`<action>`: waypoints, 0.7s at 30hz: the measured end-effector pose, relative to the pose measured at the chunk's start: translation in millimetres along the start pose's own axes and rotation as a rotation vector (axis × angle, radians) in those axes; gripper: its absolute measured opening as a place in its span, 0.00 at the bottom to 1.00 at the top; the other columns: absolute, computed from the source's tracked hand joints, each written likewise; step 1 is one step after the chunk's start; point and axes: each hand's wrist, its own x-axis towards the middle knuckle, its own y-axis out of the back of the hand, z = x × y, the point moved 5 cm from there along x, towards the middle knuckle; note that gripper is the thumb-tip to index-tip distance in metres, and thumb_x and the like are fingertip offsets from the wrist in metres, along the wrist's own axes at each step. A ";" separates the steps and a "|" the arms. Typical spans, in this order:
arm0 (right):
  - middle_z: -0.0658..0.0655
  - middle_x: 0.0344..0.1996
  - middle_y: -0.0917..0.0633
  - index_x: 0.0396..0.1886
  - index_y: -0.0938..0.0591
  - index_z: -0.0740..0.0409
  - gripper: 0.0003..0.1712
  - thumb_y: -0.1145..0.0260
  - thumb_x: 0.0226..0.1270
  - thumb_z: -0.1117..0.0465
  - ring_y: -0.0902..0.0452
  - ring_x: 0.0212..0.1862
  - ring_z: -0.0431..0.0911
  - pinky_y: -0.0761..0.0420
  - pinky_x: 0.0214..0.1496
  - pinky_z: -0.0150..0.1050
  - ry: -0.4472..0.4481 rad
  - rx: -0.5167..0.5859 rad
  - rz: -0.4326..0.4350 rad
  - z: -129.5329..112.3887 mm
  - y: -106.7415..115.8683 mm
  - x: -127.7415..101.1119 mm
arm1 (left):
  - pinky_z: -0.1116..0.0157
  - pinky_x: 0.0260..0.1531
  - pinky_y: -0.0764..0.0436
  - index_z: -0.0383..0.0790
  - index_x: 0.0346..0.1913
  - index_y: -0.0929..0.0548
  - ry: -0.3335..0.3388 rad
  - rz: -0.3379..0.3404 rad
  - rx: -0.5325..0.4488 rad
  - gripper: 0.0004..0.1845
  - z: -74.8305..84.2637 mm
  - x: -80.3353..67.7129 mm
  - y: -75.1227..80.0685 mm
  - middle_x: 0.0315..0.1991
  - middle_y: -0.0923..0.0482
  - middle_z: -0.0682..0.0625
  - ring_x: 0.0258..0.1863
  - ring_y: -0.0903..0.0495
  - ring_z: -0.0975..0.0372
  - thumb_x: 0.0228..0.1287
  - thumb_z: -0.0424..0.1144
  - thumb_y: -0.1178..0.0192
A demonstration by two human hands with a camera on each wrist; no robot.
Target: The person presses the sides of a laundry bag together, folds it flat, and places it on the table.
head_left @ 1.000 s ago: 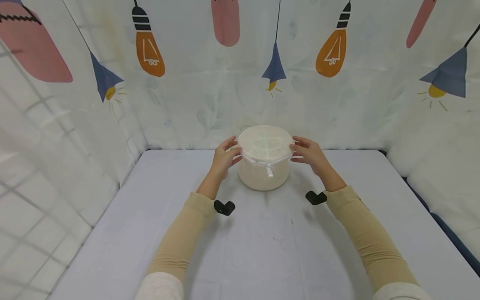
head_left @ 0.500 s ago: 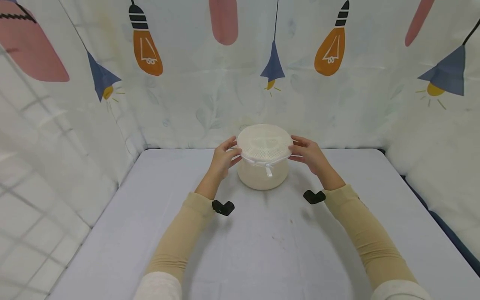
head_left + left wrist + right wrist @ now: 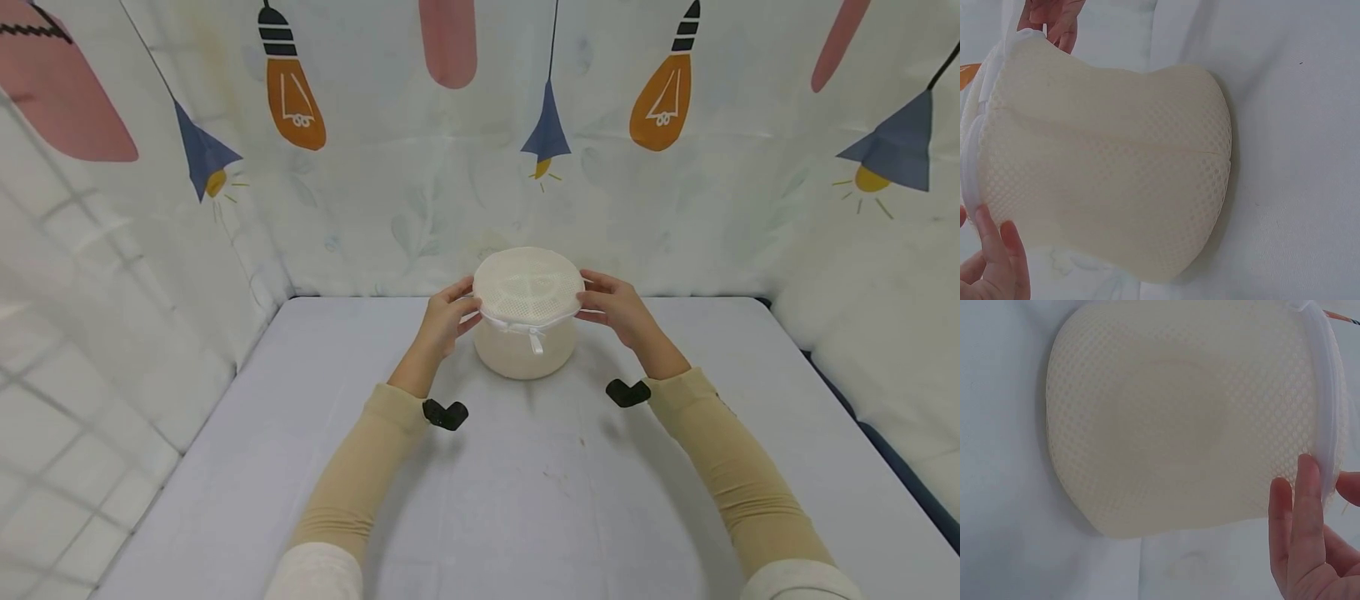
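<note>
Head view is showing both hands holding a cream mesh laundry bag [image 3: 528, 312] by its zipped top rim. The left hand [image 3: 446, 321] is pinching the rim, thumb above and fingers below; the right hand [image 3: 619, 308] is gripping the opposite side likewise. For a steady hold, both should be keeping even, light pressure so the soft wall is not buckling. The bag is standing between the hands, resting on the table [image 3: 525, 483].
</note>
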 end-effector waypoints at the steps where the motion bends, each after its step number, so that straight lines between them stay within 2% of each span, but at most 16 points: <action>1: 0.67 0.74 0.34 0.81 0.42 0.62 0.37 0.42 0.77 0.67 0.25 0.59 0.51 0.19 0.59 0.38 0.001 -0.001 -0.001 0.0 -0.2 0.1 | 0.59 0.62 0.22 0.38 0.77 0.33 0.001 0.001 0.001 0.32 -0.1 0.2 0.1 0.71 0.31 0.45 0.53 0.22 0.59 0.72 0.27 0.42; 14: 0.66 0.74 0.34 0.81 0.41 0.60 0.37 0.41 0.77 0.67 0.25 0.59 0.50 0.19 0.59 0.38 0.001 0.006 0.000 0.9 -0.5 -0.6 | 0.59 0.61 0.22 0.37 0.77 0.34 -0.004 -0.012 0.012 0.33 0.0 -0.6 0.3 0.72 0.31 0.46 0.55 0.22 0.58 0.71 0.27 0.42; 21: 0.65 0.75 0.34 0.82 0.41 0.59 0.37 0.41 0.77 0.67 0.26 0.61 0.53 0.22 0.64 0.42 -0.003 0.009 -0.003 1.4 -0.8 -1.0 | 0.59 0.61 0.22 0.37 0.78 0.34 -0.005 -0.013 0.022 0.33 0.6 -2.1 -0.2 0.72 0.31 0.45 0.53 0.22 0.59 0.70 0.26 0.42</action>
